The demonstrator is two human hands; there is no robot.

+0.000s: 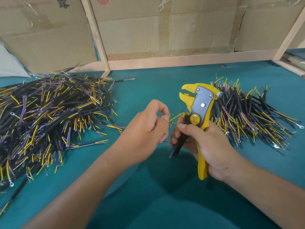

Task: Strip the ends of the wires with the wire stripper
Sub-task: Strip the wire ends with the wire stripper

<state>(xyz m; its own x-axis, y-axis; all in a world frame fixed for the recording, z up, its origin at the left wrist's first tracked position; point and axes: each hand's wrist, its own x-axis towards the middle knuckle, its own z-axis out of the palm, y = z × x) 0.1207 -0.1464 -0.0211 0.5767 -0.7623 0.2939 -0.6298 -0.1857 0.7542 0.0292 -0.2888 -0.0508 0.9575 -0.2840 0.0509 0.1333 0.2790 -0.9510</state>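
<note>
Two wire piles (49,116) flank one wire stripper (198,113) gripped by right hand (203,146); left hand (148,128) pinches wire ends (175,118).

table (148,83): teal cloth top | behind table: cardboard sheets (132,30) in pale wooden frame (189,59) | left of frame: white bag (9,63)
</note>
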